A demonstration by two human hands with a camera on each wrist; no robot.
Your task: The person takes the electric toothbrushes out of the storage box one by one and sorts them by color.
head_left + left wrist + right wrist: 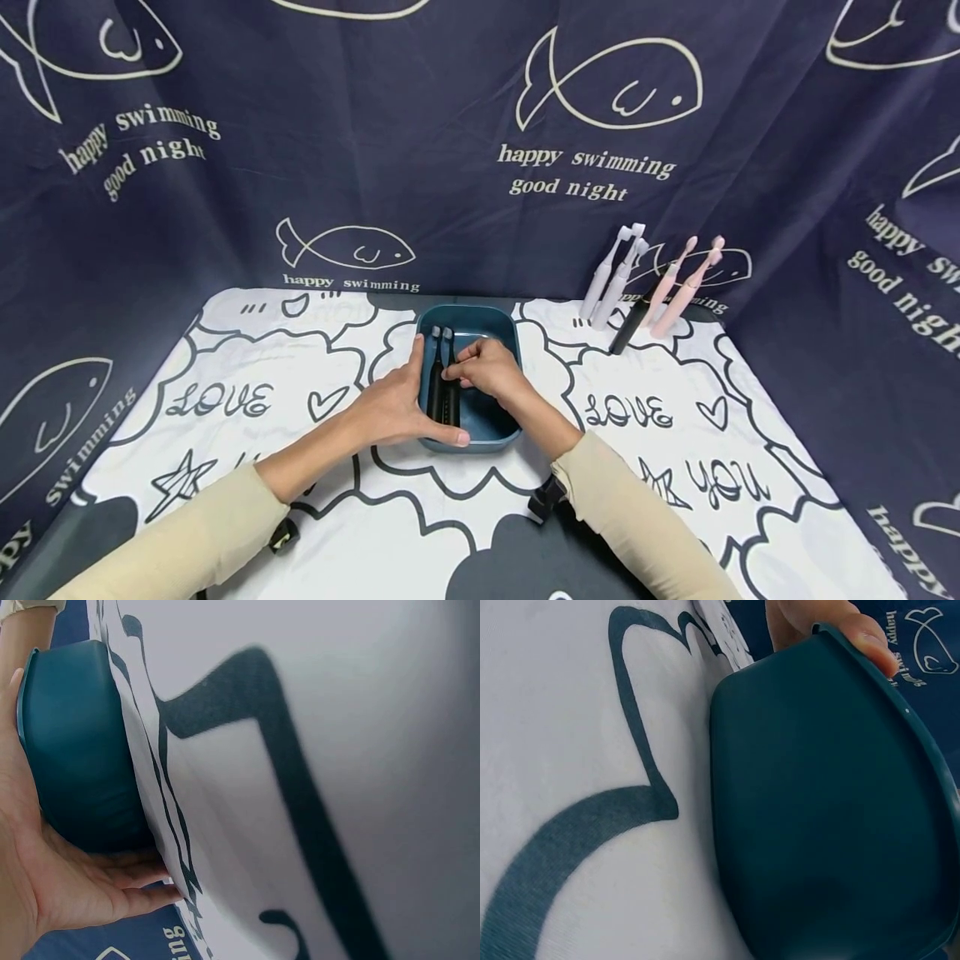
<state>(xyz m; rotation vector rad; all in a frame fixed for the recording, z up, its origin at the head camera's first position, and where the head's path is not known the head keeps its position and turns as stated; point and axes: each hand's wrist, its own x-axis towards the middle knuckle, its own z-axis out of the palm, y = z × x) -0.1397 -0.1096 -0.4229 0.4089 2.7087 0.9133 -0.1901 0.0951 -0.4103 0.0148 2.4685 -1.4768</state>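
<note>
A dark teal bin (pixel 487 447) stands on the patterned cloth in the middle of the head view. Two black electric toothbrushes with grey heads lie side by side along its left part, the left toothbrush (pixel 436 387) and the right toothbrush (pixel 452 404). My left hand (pixel 393 404) grips the bin from its left side, with the thumb over the front rim. Reaching in from the right, my right hand (pixel 489 367) pinches the right toothbrush near its neck. The left wrist view shows my left hand (pixel 67 892) against the bin's outer wall (pixel 82 750). Only the bin (pixel 817 795) and part of my left hand (pixel 836 630) show in the right wrist view.
At the back right stand several white toothbrushes (pixel 613 287), several pink toothbrushes (pixel 686 292) and a black toothbrush handle (pixel 630 325). A dark blue fish-print curtain (pixel 450 167) rises behind and beside the cloth-covered table (pixel 300 375).
</note>
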